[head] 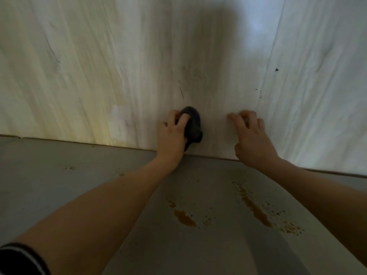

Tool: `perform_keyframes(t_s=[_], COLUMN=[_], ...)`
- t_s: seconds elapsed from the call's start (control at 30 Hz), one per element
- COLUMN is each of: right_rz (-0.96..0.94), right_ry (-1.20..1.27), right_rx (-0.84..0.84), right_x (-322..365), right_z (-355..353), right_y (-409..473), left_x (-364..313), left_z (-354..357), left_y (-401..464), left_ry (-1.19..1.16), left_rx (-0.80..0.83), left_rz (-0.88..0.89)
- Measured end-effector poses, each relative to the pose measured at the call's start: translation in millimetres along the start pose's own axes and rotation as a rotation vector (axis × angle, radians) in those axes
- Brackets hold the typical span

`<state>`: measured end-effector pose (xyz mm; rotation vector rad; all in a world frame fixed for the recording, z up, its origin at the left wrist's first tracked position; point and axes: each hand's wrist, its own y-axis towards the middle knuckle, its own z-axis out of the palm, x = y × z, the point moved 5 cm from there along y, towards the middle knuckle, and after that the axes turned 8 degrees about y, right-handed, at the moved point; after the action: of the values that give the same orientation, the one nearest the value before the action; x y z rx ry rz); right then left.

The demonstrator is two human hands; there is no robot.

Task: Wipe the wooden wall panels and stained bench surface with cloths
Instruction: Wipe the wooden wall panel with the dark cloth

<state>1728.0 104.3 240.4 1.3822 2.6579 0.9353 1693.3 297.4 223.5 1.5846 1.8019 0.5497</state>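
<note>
A: Where does the head view sit?
B: Above the bench, looking forward and down, close to the wall panels, which fill the upper half of the picture.
A: How close?
B: Within arm's reach; both forearms stretch from the bottom edge to the wall's base.
A: Another view?
B: Only this one.

The grey counter fills the lower half of the frame and meets the pale wooden wall along a line sloping down to the right. Two brown stains lie on it: one streak at lower centre, a longer one to its right, with small specks scattered round both. Fainter specks sit at centre left.
</note>
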Motion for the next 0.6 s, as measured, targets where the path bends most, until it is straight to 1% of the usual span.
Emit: perform_keyframes(t_s=[0.1, 0.13, 0.2, 0.27, 0.33, 0.43, 0.5, 0.6], right_rz=[0.008, 0.017, 0.029, 0.033, 0.038, 0.057, 0.062, 0.048], right_ry=[0.021, 0.021, 0.008, -0.001, 0.002, 0.048, 0.069, 0.062], right_rx=[-0.021, -0.031, -0.029, -0.027, -0.027, -0.016, 0.007, 0.027], right_x=[-13.5, -18.0, -24.6, -28.8, -28.6, -24.1, -22.6, -23.1], right_z=[-8.8, -13.0, -20.6, -25.2, -25.3, -23.3, -23.0, -29.0], right_y=[-5.6, -6.8, -8.0, -7.8, -7.3, -6.5, -7.0, -6.0], left_x=[-65.8, -76.5, -73.2, -47.3, -19.7, -13.8, -35.7, -74.1], left_z=[17.3, 22.5, 24.7, 17.3, 4.7, -8.2, -4.8, 10.2], left_y=[-0.1, -0.4, 1.1, 5.6, 10.5, 9.2, 8.4, 8.3], left_ry=[0.012, 0.018, 0.037, 0.032, 0.023, 0.014, 0.036, 0.100], left_rx=[0.087, 0.123, 0.143, 0.114, 0.039, -0.025, 0.004, 0.087], left_rz=[0.203, 0.247, 0.298, 0.259, 0.152, 0.032, 0.065, 0.230])
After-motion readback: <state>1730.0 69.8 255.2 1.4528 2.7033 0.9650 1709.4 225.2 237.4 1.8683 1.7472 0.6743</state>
